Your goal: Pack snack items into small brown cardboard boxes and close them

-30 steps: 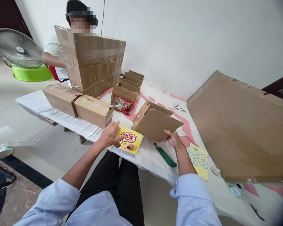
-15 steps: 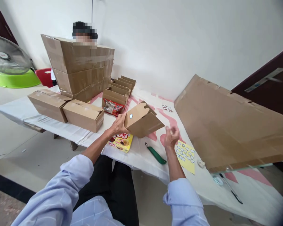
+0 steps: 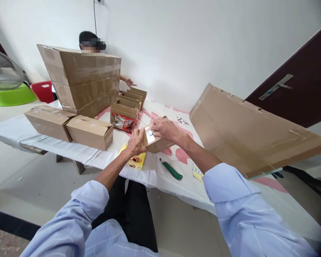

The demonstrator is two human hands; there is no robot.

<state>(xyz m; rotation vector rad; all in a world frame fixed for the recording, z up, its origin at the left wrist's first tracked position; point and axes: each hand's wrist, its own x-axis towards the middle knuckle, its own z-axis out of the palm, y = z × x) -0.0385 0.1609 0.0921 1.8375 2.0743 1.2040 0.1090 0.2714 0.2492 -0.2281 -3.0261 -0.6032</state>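
My left hand (image 3: 136, 142) grips the near left end of a brown cardboard box (image 3: 160, 144), which is held tilted above the table. My right hand (image 3: 164, 129) lies over the top of the box with its fingers bent and pressed down. Beside its fingertips, a shiny whitish patch (image 3: 151, 139) surrounds a small blue-edged sticker (image 3: 150, 133). Whether the fingers pinch anything is hidden. A yellow snack box (image 3: 136, 162) lies under my left wrist. Nearby on the table is a green-handled cutter (image 3: 171, 169). My right forearm partly covers a yellow sticker sheet (image 3: 197, 172).
Left stand two closed cartons (image 3: 89, 132) and a tall taped stack of boxes (image 3: 88, 84). A red snack packet (image 3: 122, 122) leans by a row of open boxes (image 3: 128, 101). Behind, a co-worker's hand (image 3: 129, 82) reaches out. A large cardboard panel (image 3: 246, 132) stands right.
My right hand has moved left from beside the box onto its top. The shiny patch now shows around the sticker. A co-worker's hand has appeared behind the open boxes.
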